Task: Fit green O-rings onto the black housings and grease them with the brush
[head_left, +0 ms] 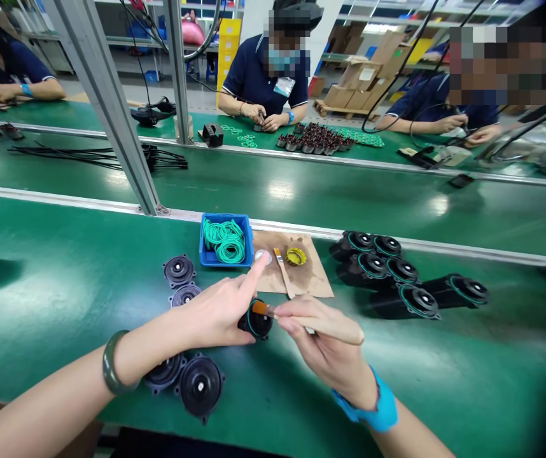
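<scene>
My right hand point(330, 337) grips a wooden-handled brush point(340, 327), its orange bristles lying on the upper face of a black round housing point(259, 326) with a green ring around its rim. My left hand point(218, 312) steadies that housing from the left, thumb in front and index finger stretched out past it; the remaining fingers are partly hidden. Several dark round flanged parts lie on the table by my left arm, among them a black cover point(201, 387) close to me and a grey-black one point(179, 270) farther back.
A blue bin point(226, 259) of green rings point(228, 238) stands behind my hands. On stained cardboard point(318, 280) sit a second brush point(282, 273) and a yellow cap-like dish point(295, 256). Several black cylindrical housings point(411, 299) stand at right. Co-workers point(266, 83) sit across the bench; a metal post point(111, 108) rises at left.
</scene>
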A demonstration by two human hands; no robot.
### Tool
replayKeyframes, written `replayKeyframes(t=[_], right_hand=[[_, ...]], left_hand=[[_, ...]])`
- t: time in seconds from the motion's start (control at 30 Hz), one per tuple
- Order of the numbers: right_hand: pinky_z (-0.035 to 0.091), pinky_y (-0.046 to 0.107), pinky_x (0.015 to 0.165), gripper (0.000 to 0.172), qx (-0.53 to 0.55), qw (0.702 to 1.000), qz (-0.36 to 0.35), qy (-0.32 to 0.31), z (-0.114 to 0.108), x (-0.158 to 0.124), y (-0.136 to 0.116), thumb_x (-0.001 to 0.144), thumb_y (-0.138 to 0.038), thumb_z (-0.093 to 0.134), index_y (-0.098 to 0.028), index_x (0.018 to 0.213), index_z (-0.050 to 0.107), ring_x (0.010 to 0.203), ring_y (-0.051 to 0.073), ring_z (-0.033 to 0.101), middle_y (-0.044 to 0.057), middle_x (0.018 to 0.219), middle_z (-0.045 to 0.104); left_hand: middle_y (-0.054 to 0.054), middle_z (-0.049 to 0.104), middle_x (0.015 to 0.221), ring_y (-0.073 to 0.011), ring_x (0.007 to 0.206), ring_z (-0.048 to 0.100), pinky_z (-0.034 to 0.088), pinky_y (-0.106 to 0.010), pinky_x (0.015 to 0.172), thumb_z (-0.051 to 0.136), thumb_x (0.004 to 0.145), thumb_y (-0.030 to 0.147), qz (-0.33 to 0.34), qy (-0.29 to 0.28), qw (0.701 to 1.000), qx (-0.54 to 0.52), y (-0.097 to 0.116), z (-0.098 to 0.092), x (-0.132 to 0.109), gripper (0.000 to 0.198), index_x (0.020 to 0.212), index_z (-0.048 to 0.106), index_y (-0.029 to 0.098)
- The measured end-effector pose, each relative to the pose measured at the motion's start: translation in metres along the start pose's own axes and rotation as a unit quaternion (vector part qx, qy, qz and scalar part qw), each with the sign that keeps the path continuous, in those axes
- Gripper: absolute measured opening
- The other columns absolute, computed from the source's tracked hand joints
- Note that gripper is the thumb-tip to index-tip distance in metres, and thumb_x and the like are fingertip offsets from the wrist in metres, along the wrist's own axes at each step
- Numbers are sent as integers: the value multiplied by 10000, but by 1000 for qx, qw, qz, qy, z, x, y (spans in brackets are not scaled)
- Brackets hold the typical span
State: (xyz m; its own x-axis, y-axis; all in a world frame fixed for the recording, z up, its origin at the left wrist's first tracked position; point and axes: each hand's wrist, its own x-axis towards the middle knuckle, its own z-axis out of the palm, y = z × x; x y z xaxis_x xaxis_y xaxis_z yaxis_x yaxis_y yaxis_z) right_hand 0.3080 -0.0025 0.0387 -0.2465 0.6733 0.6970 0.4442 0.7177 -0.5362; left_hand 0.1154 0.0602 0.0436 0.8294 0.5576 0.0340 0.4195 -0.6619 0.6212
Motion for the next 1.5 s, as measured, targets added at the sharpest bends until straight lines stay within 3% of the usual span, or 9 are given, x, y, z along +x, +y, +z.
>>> replayKeyframes(t=[0.37, 0.63, 0.93, 1.17, 1.3, 1.37, 1.43, 1.5], right_hand=[[489, 291, 578, 111, -80, 988, -57, -116, 0, -13, -5, 984, -177, 459, -178, 969, 569, 616, 170, 590, 48, 709, 644], [496, 291, 610, 153, -51, 985, -82, -142, -7, -27, -2, 989, -137, 425, -140, 966, 576, 646, 164, 572, 53, 719, 617], [469, 294, 589, 189, -41, 976, -87, -195, -23, -27, 10, 991, -121, 396, -156, 924, 570, 623, 155, 550, 46, 705, 597], [493, 286, 603, 193, 57, 990, -71, -111, -23, -21, 8, 1011, -187, 388, -171, 995, 580, 634, 151, 561, 48, 730, 614], [510, 290, 611, 194, 60, 988, -89, -113, -13, -23, 5, 1004, -188, 413, -159, 1026, 604, 647, 154, 595, 52, 735, 629], [518, 293, 612, 206, 54, 991, -93, -74, -14, -23, 10, 1003, -191, 409, -164, 1027, 612, 658, 159, 613, 55, 745, 644], [523, 283, 619, 192, 9, 999, -48, 6, -20, -20, 21, 989, -185, 439, -181, 973, 631, 691, 165, 643, 56, 766, 673], [517, 265, 609, 202, -81, 993, 54, 73, -30, -13, 40, 978, -215, 471, -187, 881, 645, 709, 173, 669, 61, 793, 699]], left_hand=[[-163, 603, 1160, -296, 909, 657, 515, -372, 750, 774, 671, 180, -2, 9, 1000, -16, 0, 4, 4, 1280, 1493, -207, 169], [-109, 635, 1104, -244, 850, 656, 525, -365, 765, 780, 692, 206, -20, 18, 998, -57, -4, 0, 2, 1251, 1507, -169, 229], [-93, 618, 1124, -263, 936, 640, 534, -432, 848, 825, 654, 213, -41, 27, 997, -66, -10, -1, -2, 1291, 1515, -135, 261], [-81, 625, 1107, -254, 910, 649, 536, -431, 840, 826, 649, 208, -53, 31, 995, -83, -10, -2, -3, 1291, 1516, -129, 272], [-61, 621, 1088, -245, 898, 658, 537, -415, 825, 811, 653, 180, -53, 28, 995, -86, -9, -1, -3, 1283, 1511, -135, 294], [-48, 620, 1082, -242, 900, 659, 533, -414, 830, 812, 650, 185, -56, 31, 994, -85, -8, -1, -3, 1273, 1512, -116, 309], [-45, 621, 1081, -237, 889, 658, 531, -417, 833, 805, 657, 198, -62, 34, 994, -84, -8, -1, -3, 1246, 1514, -93, 312], [-55, 620, 1096, -242, 894, 654, 527, -424, 836, 796, 664, 213, -67, 36, 994, -80, -7, -1, -3, 1222, 1516, -74, 304]])
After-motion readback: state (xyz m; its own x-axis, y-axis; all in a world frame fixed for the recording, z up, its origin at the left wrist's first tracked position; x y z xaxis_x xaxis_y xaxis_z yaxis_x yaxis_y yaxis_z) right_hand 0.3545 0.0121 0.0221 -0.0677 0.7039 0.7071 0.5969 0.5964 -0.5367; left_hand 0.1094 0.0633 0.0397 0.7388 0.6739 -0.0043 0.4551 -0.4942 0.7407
